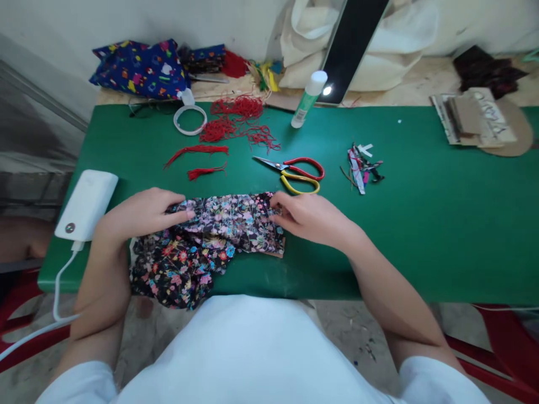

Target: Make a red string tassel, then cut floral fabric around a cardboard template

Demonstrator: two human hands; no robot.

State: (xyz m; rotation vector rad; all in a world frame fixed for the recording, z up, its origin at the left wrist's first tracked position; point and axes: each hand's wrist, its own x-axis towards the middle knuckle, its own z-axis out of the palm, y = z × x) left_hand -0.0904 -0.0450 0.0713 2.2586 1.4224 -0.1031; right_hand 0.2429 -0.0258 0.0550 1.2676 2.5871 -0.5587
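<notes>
The left hand (pixel 147 216) is grasping the upper left part of a floral cloth (pixel 219 227) between thumb and fingers, while the right hand (pixel 305 219) is pinching its upper right corner. The cloth is lying at the near edge of a green table (pixel 421 224), bunched at its left. Scissors (pixel 290 171) with red and yellow handles are lying just beyond the cloth, near red tassels (pixel 206 150).

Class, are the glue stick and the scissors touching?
Apart. The head view shows bare green table between the foot of the glue stick and the scissors.
</notes>
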